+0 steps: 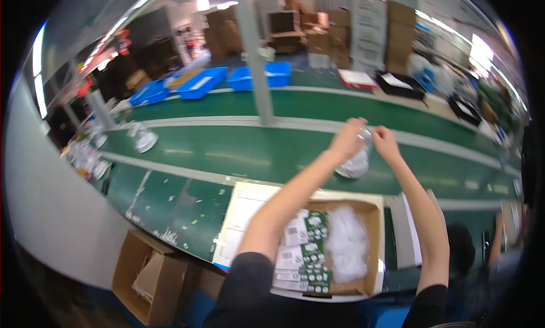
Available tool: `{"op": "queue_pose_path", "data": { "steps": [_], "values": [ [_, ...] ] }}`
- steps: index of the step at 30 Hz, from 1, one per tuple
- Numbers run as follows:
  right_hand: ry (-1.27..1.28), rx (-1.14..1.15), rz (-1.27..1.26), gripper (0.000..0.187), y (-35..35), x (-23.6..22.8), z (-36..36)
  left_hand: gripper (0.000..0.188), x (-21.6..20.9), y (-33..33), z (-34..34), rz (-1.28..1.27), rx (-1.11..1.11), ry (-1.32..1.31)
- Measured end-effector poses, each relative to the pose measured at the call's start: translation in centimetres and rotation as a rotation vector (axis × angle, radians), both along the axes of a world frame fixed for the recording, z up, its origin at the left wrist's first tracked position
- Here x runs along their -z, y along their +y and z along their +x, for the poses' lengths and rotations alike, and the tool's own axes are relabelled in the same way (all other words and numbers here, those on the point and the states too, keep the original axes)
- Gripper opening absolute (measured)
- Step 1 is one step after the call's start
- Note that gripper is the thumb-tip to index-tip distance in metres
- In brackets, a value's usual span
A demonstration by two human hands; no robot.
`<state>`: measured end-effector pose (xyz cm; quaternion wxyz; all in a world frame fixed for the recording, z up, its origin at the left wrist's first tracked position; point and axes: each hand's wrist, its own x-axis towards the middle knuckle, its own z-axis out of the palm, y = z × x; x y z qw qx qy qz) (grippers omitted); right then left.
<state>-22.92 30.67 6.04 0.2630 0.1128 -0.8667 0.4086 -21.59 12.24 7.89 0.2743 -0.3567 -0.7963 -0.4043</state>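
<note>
Both my arms reach forward over the green conveyor belt (244,143). Between my hands is a rounded item in a clear plastic bag (355,164), with a whitish bottom. My left hand (347,139) is closed on the upper left of the bag. My right hand (386,143) has its fingers pinched together at the bag's upper right edge; blur hides the fine detail. Below my arms sits an open cardboard box (372,243). Inside it, green and white printed packets (312,251) lie beside a heap of clear plastic bags (346,243).
Similar bagged items (143,138) stand on the belt at the left. Blue trays (201,84) line the far side near a grey post (258,61). A brown carton (150,277) is at lower left. Another person's arm (497,240) shows at right.
</note>
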Motion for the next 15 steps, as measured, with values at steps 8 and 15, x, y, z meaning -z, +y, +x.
{"op": "queue_pose_path", "data": {
  "steps": [8, 15],
  "values": [
    [-0.074, -0.133, -0.149, 0.016, -3.8, 0.8, 12.6, 0.061, 5.0, -3.8, 11.2, 0.052, -0.042, -0.200],
    [-0.024, -0.151, 0.115, 0.009, -7.9, 5.8, 19.7, 0.022, 6.8, -5.2, 17.2, -0.034, -0.209, -0.272]
  ]
}}
